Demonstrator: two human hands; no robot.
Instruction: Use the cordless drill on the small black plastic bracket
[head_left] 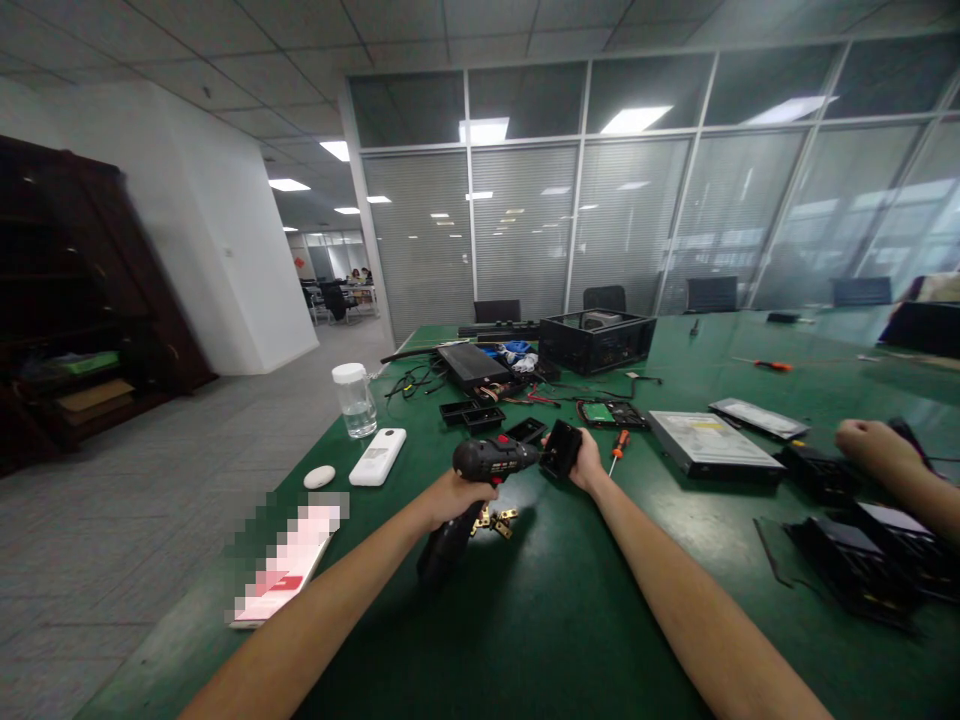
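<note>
My left hand (454, 497) is wrapped round the handle of a black cordless drill (491, 458), which points to the right. Its tip meets a small black plastic box (560, 449), or comes very close to it; I cannot tell which. Gripping that box from its right side is my right hand (589, 462). Under the drill lies a small pile of brass-coloured metal pieces (504, 525). Several black open trays (480, 416) sit just beyond the drill. An orange-handled screwdriver (619, 447) rests right of my right hand.
A clear jar (355, 402), a white power bank (378, 457) and a phone (289, 570) line the green table's left side. Behind are cables and a black computer case (596, 340). To the right are an optical drive (712, 445) and another person's hand (874, 447) among black parts.
</note>
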